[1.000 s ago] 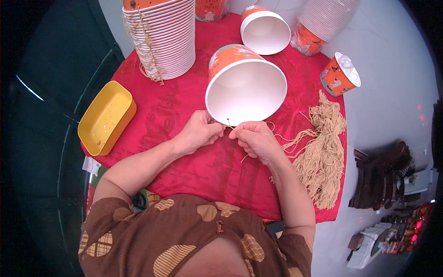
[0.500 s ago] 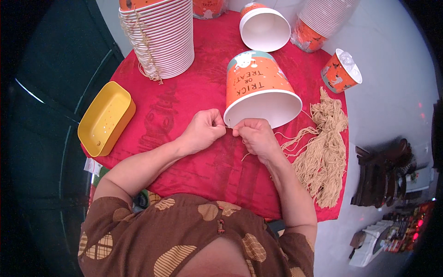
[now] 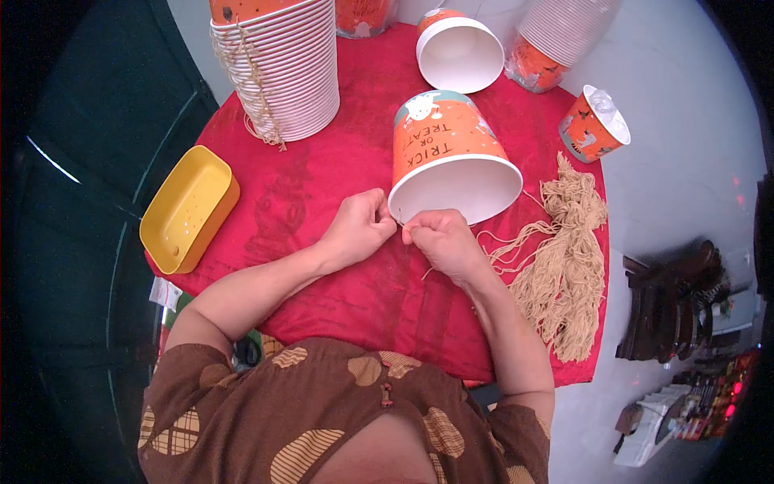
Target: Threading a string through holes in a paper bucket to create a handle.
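Observation:
An orange paper bucket lies on its side in front of me, its white-rimmed mouth turned toward me. At the left part of that rim my left hand pinches a thin tan string. My right hand is closed on the same string, just below the mouth. The two fists almost meet, with a short piece of string between them. A loose end hangs below my right hand. To the right lies a bundle of tan string, with loose strands trailing toward my right hand.
A tall stack of white-rimmed buckets with string on its side stands back left. A yellow bin sits at the left edge of the red tablecloth. Farther back are another tipped bucket, stacked cups and a small orange cup.
Both hands stay at the rim, still pinching the string. The whole view has shifted slightly, and the fingers have moved only a little.

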The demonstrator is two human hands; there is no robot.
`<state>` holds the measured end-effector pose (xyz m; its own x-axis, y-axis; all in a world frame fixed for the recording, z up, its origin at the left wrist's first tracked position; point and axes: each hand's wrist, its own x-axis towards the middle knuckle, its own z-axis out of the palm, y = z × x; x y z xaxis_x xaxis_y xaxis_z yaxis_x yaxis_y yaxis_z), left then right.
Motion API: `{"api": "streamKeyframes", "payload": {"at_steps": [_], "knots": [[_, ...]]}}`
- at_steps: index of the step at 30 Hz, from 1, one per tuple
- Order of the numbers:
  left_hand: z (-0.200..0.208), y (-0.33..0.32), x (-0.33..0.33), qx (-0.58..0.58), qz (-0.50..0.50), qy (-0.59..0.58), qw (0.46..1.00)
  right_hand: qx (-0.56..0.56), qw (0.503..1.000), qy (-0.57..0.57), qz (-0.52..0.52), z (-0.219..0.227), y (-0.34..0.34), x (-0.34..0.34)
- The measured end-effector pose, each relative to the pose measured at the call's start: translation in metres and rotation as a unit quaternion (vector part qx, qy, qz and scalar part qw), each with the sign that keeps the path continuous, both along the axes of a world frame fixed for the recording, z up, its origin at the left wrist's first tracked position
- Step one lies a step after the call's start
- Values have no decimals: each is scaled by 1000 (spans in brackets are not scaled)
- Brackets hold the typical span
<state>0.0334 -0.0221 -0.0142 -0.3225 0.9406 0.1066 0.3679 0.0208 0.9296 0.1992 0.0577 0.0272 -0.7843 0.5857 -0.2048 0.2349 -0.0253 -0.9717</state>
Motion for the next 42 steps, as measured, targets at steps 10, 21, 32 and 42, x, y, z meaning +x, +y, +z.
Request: {"api": "streamKeyframes", "payload": {"at_steps": [10,21,32,42], "knots": [[17,-8,2,-73,-40,-150,985,-141,982,-115,-51,11,-6,-1],[23,-10,-16,199,85,69,974,380,908,-96,-145,17,-1,6],[13,-9,-16,263,24,145,954,337,919,73,-193,49,-5,-37],[43,-18,-33,328,157,278,889,463,878,59,-101,29,0,-30]]}}
